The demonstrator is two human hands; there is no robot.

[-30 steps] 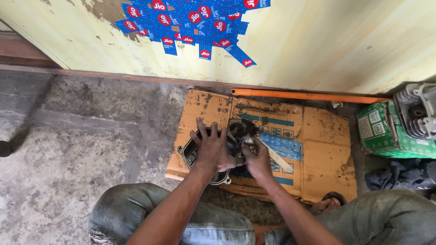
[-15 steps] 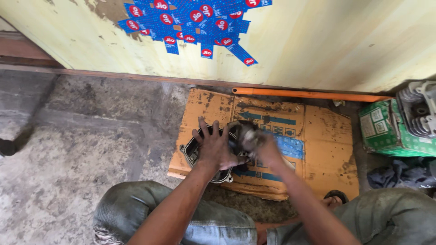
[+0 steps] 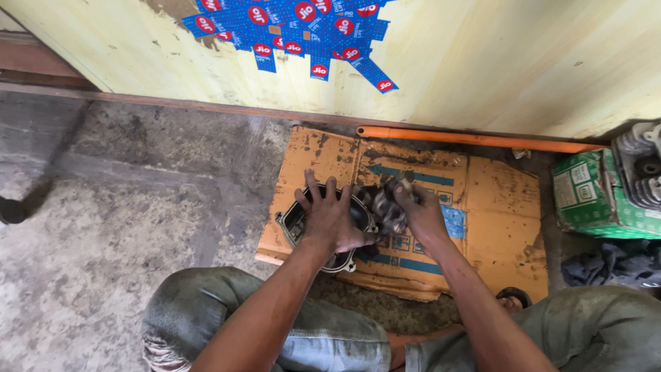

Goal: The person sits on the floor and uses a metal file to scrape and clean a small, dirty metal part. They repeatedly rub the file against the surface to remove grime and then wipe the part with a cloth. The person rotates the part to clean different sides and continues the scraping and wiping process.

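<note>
My left hand [image 3: 329, 215] lies flat, fingers spread, on a dark round metal engine casing [image 3: 295, 222] that rests on a flattened orange cardboard sheet [image 3: 489, 220]. My right hand [image 3: 421, 210] grips a greasy dark rag or part [image 3: 387, 205] pressed against the casing's right side. What exactly the right hand holds is smeared and hard to make out.
An orange pipe [image 3: 475, 140] runs along the foot of a yellow wall [image 3: 496, 62] with blue stickers [image 3: 296, 24]. A green box [image 3: 592, 196] and a grey engine part [image 3: 640, 169] stand at the right, dark cloth [image 3: 616, 265] below them. Bare concrete floor [image 3: 117, 207] lies left. My knees are at the bottom.
The view has shifted slightly. My right hand has moved a little up and to the right on the casing; my left hand stays pressed on it.
</note>
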